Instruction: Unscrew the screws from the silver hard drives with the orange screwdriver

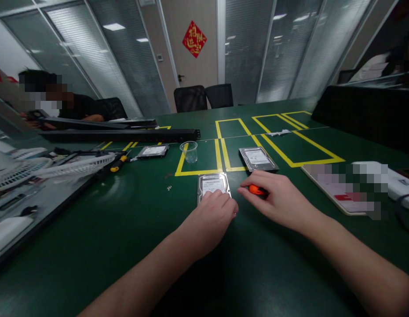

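Observation:
A silver hard drive [213, 182] with a white label lies flat on the green table in front of me. My left hand [214, 213] is closed over its near end, fingers curled along the right edge, hiding that part. To the right of this drive, my right hand [273, 196] grips a screwdriver [255, 189] by its orange and black handle; the blade cannot be made out. A second hard drive [258, 158] rests just beyond the right hand. Several tiny screws [169, 188] are scattered left of the first drive.
A clear plastic cup [190, 152] stands behind the drive, near another hard drive [153, 151] and a yellow-black screwdriver [119, 163]. Long black bars [125, 135], a large panel with white parts [56, 193], a phone [336, 187] and yellow tape outlines surround the work. A person [72, 103] sits far left.

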Demonstrator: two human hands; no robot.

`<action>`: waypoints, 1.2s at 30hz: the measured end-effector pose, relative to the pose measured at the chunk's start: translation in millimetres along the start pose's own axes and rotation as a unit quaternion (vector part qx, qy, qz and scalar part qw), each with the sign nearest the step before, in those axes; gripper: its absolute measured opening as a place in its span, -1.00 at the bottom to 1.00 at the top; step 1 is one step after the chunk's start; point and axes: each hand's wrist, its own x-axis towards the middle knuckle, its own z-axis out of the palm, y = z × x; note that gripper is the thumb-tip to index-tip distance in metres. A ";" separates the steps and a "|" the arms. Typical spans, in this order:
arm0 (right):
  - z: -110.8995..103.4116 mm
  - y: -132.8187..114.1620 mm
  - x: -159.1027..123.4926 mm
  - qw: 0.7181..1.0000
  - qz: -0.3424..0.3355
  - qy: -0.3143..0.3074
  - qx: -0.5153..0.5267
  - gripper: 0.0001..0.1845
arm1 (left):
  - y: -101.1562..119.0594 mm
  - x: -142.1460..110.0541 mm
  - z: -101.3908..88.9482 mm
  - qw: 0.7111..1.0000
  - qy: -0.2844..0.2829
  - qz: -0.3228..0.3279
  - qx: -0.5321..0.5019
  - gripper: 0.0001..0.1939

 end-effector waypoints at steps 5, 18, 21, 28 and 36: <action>-0.2 -0.4 0.1 1.000 -0.003 0.000 -0.003 -0.81 | -0.2 -1.9 2.3 1.000 0.011 -0.002 -0.009 -0.90; -9.6 -6.7 -2.7 0.998 -0.026 0.060 0.020 -0.83 | -0.3 -3.2 0.1 0.999 0.012 -0.010 -0.028 -0.95; -16.7 -9.6 -7.7 0.993 -0.044 0.101 0.046 -0.75 | -1.2 -4.5 -3.8 0.999 -0.001 -0.015 -0.046 -0.93; -21.3 -17.1 -7.0 0.916 0.008 0.248 0.316 -0.71 | -3.7 -11.0 -19.7 0.998 -0.002 -0.033 -0.058 -0.80; -14.8 -30.2 -1.7 0.887 0.005 0.193 0.419 -0.77 | -6.1 -10.8 -13.5 0.999 -0.003 -0.026 -0.029 -0.83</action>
